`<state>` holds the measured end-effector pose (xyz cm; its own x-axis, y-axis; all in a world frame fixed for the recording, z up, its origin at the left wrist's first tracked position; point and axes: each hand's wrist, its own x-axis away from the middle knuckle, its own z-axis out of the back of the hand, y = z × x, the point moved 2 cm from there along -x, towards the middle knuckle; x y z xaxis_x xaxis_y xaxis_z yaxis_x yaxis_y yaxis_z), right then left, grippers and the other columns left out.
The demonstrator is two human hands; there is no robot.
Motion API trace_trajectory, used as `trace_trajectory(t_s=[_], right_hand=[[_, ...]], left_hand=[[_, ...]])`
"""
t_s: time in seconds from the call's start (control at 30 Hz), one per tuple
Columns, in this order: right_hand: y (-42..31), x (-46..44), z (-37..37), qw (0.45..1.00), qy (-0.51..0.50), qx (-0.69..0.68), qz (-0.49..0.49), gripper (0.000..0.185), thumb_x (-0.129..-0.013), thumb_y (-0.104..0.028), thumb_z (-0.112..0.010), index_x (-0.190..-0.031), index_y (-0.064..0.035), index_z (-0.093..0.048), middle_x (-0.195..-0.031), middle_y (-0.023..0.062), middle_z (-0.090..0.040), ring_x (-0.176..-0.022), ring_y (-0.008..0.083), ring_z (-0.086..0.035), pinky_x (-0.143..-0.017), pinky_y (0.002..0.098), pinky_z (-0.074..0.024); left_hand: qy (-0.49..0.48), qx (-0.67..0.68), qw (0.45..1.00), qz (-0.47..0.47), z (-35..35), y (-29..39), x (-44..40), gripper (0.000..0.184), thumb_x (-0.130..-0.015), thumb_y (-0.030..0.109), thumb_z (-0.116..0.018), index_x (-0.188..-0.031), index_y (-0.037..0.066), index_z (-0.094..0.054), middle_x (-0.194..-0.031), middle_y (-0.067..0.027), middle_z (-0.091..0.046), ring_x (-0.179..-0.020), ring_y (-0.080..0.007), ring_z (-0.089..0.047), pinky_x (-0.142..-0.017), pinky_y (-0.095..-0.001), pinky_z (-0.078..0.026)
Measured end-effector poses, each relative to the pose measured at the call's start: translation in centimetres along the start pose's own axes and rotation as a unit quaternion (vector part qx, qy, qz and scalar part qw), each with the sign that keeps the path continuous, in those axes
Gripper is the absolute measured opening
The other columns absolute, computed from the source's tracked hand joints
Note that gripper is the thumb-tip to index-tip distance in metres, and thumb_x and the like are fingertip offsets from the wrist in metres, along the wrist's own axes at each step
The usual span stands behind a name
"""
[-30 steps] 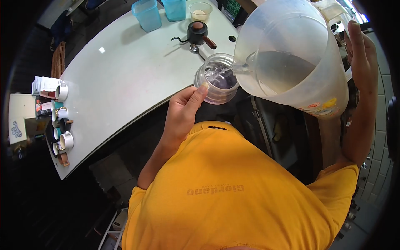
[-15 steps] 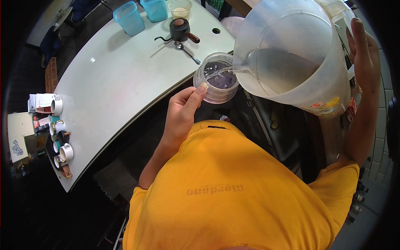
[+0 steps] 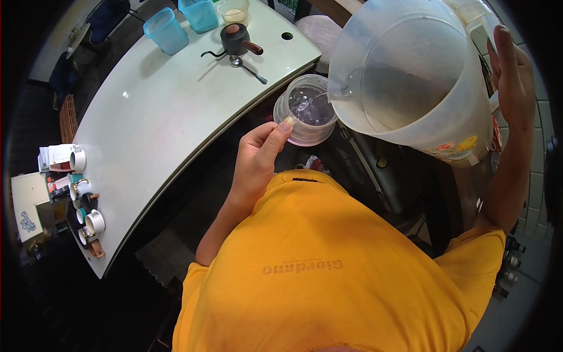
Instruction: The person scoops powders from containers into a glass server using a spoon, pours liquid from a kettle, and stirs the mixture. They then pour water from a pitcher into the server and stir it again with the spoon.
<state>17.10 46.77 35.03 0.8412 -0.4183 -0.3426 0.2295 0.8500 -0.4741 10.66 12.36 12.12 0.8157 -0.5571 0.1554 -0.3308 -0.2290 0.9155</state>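
Note:
My left hand [image 3: 261, 146] is closed on the rim of a clear round jar [image 3: 305, 136], with the thumb on top. Clear liquid with bubbles lies in the jar. My right hand [image 3: 511, 82] is wrapped round the handle of a large translucent plastic pitcher [image 3: 404, 76]; its fingers are partly hidden behind the handle. The pitcher is tilted, its spout over the jar's right edge. A thin stream of liquid runs from the spout into the jar.
On the white counter [image 3: 152, 129] stand a dark gooseneck kettle [image 3: 234, 40], a spoon [image 3: 249, 70], two blue containers [image 3: 166, 34] and a clear cup [image 3: 236, 13]. Several cups, including a white mug [image 3: 94, 222], line the counter's left end. A round pale seat [image 3: 319, 36] is beyond.
The stream from the pitcher has become thinner, and less liquid shows in the pitcher. The counter and its things have shifted left in view. Both hands keep their holds.

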Motion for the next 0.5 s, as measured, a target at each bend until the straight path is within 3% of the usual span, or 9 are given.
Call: trace_trajectory(t_s=[0.43,0.5], right_hand=[[2.7,2.1,2.8,1.0,-0.013,0.013,-0.015,0.061,-0.094,-0.062,-0.042,-0.078,-0.006,-0.059,-0.055,-0.0083,-0.032,-0.049,0.0021,-0.029,-0.046,0.0228,-0.0225],[2.8,2.4,2.8,0.999,-0.007,0.024,-0.022,0.062,-0.094,-0.062,-0.042,-0.087,-0.0031,-0.062,-0.058,-0.0073,-0.039,-0.05,0.0018,-0.031,-0.047,0.0222,-0.0233]], left_hand=[[-0.025,0.003,0.999,0.023,-2.2,-1.0,0.2,0.037,-0.095,0.024,-0.057,-0.063,0.012,-0.044,-0.061,0.006,-0.031,-0.059,-0.0065,-0.026,-0.056,-0.0237,-0.024],[-0.028,0.005,0.999,0.025,-2.4,-1.2,0.1,0.037,-0.095,0.025,-0.057,-0.062,0.012,-0.044,-0.06,0.006,-0.031,-0.059,-0.0066,-0.026,-0.056,-0.0238,-0.024]])
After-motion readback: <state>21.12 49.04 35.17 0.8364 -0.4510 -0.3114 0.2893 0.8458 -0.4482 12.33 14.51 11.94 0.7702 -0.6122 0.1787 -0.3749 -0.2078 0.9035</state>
